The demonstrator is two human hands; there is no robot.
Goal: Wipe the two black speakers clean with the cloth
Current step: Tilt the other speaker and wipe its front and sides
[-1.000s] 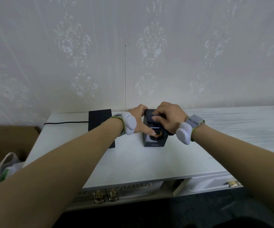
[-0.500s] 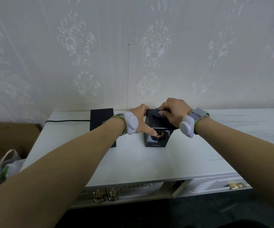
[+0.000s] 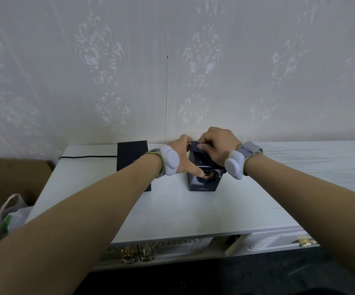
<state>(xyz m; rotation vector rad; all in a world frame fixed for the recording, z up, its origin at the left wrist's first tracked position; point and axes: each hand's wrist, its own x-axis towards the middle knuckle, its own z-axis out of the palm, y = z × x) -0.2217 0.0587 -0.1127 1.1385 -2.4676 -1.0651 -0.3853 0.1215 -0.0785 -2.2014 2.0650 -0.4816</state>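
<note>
A small black speaker (image 3: 203, 182) with an orange-ringed cone stands in the middle of the white tabletop (image 3: 172, 209). My left hand (image 3: 183, 156) grips its left side, thumb across the front near the cone. My right hand (image 3: 217, 145) presses a dark cloth (image 3: 195, 146) onto the speaker's top, towards the back edge. A second black speaker (image 3: 131, 154) stands to the left, partly hidden behind my left forearm.
A black cable (image 3: 87, 157) runs left from the second speaker along the back of the table. A brown cardboard box (image 3: 12, 184) with a white plastic bag (image 3: 10, 213) sits left of the table. The wall is close behind. Drawer fronts with gold handles (image 3: 136, 252) are below.
My right hand has slid the cloth from the speaker's front over its top towards the back. My left hand has kept its grip on the speaker's side.
</note>
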